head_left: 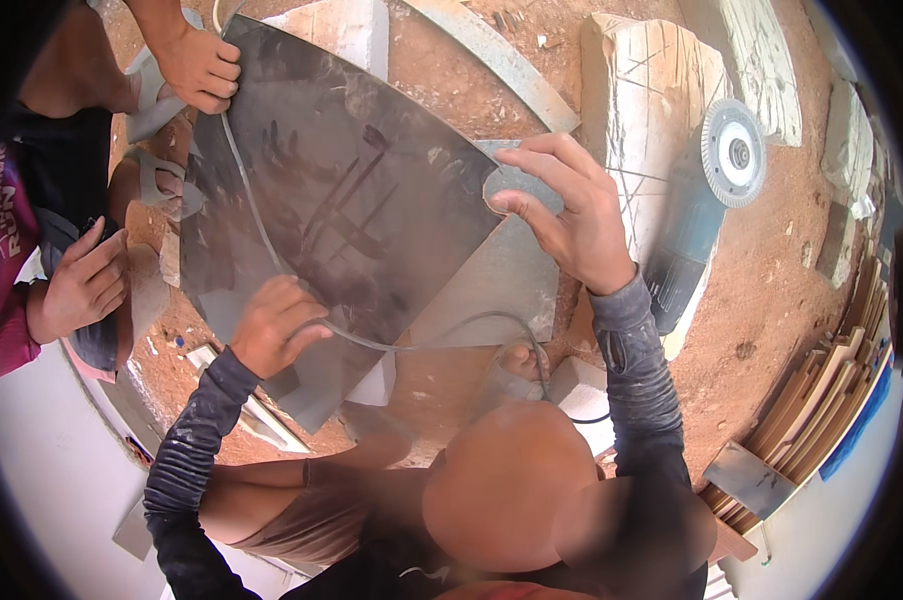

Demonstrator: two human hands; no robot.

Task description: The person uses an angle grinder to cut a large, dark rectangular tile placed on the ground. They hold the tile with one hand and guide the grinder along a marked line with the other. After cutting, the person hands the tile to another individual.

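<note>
A dark grey slab with smears and dust on its face lies before me. Over its near edge, my left hand is closed round a thin grey cable. The cable crosses the slab from the far left and runs on in a loop toward my right side. At the slab's right corner, my right hand pinches a small grey piece with a rounded edge between thumb and fingers. Whether that piece touches the slab, I cannot tell. A co-worker's hand rests at the slab's far left corner.
An angle grinder with a toothed disc lies on a white stone block at right. The co-worker's other hand is at left. A curved grey strip lies beyond the slab. Wooden strips are stacked at far right.
</note>
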